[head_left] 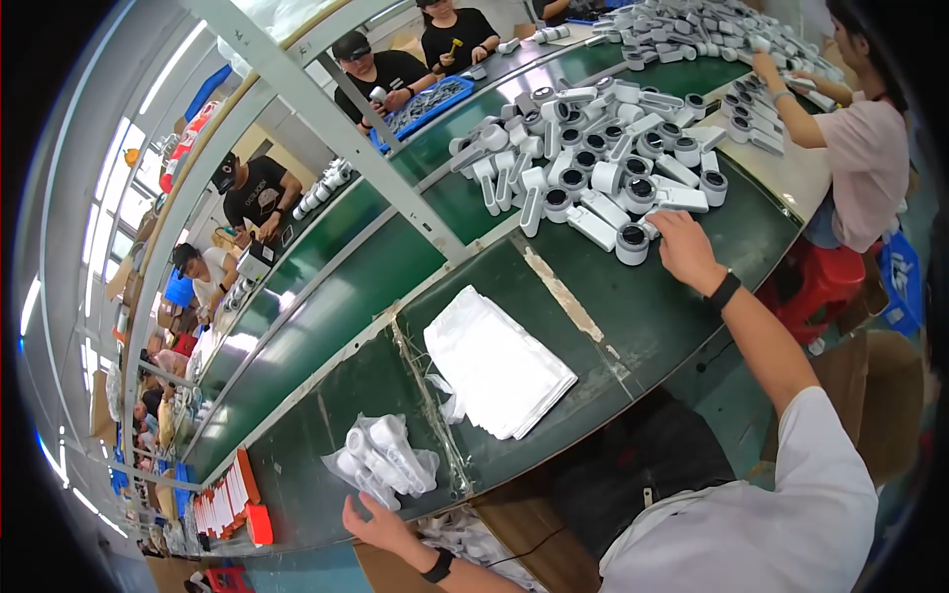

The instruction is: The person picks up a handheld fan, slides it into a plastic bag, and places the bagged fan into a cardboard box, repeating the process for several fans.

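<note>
My right hand (684,253) reaches to the near edge of a big heap of white handheld devices (593,163), each with a handle and a round, dark-faced head. Its fingers close on one such device (633,244) at the front of the heap; the exact grip is partly hidden by the hand. Over the table's near edge, my left hand (381,526) has its fingers apart and holds nothing. Just beyond it lie several white devices in clear plastic bags (384,460). Between my hands rests a stack of white plastic bags (494,364).
An orange-and-white row of boxes (227,499) stands at the table's far left. A metal frame post (366,148) rises behind the table. At right a person (855,138) handles devices beside a red stool (820,287). Others work across the green line, one by a blue tray (425,107).
</note>
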The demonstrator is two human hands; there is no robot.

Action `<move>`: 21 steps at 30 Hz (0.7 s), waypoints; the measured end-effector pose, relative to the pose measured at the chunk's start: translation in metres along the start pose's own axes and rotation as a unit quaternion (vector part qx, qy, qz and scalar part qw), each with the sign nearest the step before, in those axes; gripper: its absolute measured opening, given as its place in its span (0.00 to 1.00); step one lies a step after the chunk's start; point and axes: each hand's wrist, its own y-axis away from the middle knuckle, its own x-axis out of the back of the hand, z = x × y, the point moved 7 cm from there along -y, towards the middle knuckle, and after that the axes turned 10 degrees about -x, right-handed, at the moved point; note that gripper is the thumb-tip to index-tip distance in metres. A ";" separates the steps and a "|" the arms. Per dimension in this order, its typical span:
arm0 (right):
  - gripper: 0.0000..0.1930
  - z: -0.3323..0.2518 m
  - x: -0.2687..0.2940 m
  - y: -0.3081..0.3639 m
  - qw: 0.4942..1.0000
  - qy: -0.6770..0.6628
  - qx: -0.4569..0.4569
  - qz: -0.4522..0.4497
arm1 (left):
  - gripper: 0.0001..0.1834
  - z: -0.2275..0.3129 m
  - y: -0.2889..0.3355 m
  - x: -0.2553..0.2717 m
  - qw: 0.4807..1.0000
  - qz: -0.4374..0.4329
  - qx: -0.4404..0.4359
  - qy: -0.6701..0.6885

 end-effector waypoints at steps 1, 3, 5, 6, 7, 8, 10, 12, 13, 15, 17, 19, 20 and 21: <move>0.25 0.000 -0.011 -0.003 0.997 0.057 0.021 -0.042 | 0.18 0.020 0.004 -0.003 0.992 -0.042 0.026 0.119; 0.30 0.006 -0.027 -0.009 0.985 0.135 0.058 -0.091 | 0.15 0.064 0.019 -0.021 0.944 -0.142 0.071 0.290; 0.31 0.018 -0.035 -0.013 0.978 0.167 0.057 -0.113 | 0.13 0.118 0.038 -0.038 0.897 -0.249 0.075 0.356; 0.31 0.018 -0.036 -0.015 0.977 0.171 0.058 -0.117 | 0.12 0.148 0.047 -0.038 0.880 -0.292 0.062 0.368; 0.31 0.016 -0.036 -0.018 0.977 0.167 0.062 -0.117 | 0.12 0.168 0.055 -0.041 0.876 -0.292 0.001 0.384; 0.31 0.015 -0.039 -0.018 0.973 0.160 0.059 -0.154 | 0.11 0.188 0.063 -0.045 0.867 -0.292 -0.061 0.399; 0.30 0.010 -0.038 -0.016 0.968 0.154 0.058 -0.192 | 0.10 0.227 0.070 -0.047 0.859 -0.305 -0.135 0.388; 0.28 -0.006 -0.031 -0.008 0.967 0.082 0.076 -0.228 | 0.10 0.245 0.069 -0.066 0.873 -0.240 -0.223 0.360; 0.27 -0.013 -0.025 -0.005 0.967 0.064 0.095 -0.228 | 0.11 0.259 0.070 -0.064 0.874 -0.176 -0.311 0.330; 0.26 -0.024 -0.011 0.004 0.970 0.017 0.070 -0.232 | 0.11 0.272 0.075 -0.081 0.879 -0.234 -0.316 0.270; 0.25 -0.044 0.004 0.013 0.965 -0.110 -0.002 -0.238 | 0.09 0.267 0.079 -0.099 0.890 -0.277 -0.293 0.213; 0.26 -0.049 0.008 0.024 0.949 -0.193 -0.039 -0.248 | 0.08 0.267 0.080 -0.102 0.888 -0.279 -0.303 0.203; 0.27 -0.054 0.009 0.029 0.933 -0.235 -0.067 -0.266 | 0.08 0.266 0.080 -0.103 0.887 -0.282 -0.311 0.192; 0.26 -0.054 0.006 0.039 0.913 -0.299 -0.094 -0.261 | 0.08 0.267 0.080 -0.102 0.887 -0.282 -0.311 0.193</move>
